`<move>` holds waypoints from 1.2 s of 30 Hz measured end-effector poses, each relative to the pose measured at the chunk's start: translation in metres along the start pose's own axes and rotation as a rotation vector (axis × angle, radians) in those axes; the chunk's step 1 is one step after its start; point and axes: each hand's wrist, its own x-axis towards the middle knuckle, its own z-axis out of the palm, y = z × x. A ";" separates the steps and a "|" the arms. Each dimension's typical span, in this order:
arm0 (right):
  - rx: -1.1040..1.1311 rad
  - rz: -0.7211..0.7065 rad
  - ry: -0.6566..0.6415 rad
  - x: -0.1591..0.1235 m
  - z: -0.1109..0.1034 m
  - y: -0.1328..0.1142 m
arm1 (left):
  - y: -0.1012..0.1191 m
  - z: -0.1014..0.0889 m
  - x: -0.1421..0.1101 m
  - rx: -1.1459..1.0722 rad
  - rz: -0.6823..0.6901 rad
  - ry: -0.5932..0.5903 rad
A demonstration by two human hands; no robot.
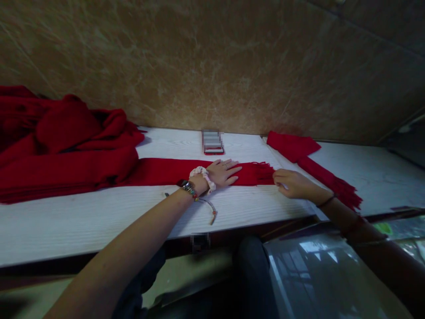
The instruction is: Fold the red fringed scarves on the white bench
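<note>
Apparently mid-straightening, the left hand (223,173) lies open on the red scarf (159,172); the right hand (294,184) curls at its fringe (264,173), grip unclear. Further straightening calls for steady pressure.

Long red fringed scarf (159,172) is showing matt, soft woven cloth. White wood-grain worktop (133,217) is looking finely ridged. Brown marbled wall (199,66) is giving off a faint sheen.

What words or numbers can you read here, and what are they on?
None that I can read.
Phone: screen blurred into blocks, unreadable.
Watch: too small to read.
Flat red scarf: no label or writing shows.
Green patch: too blurred to tell.
</note>
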 end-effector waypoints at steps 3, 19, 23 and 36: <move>-0.025 0.027 0.037 -0.008 -0.018 0.007 | -0.001 0.002 0.001 0.005 -0.008 0.009; -0.149 0.031 -0.077 0.003 -0.009 0.006 | 0.000 0.007 0.001 0.010 0.010 0.080; -0.135 0.072 -0.031 -0.007 -0.023 0.015 | 0.001 0.005 0.000 0.005 0.000 0.059; 0.019 -0.011 -0.028 0.012 -0.003 -0.015 | 0.001 0.006 0.001 -0.012 -0.001 0.075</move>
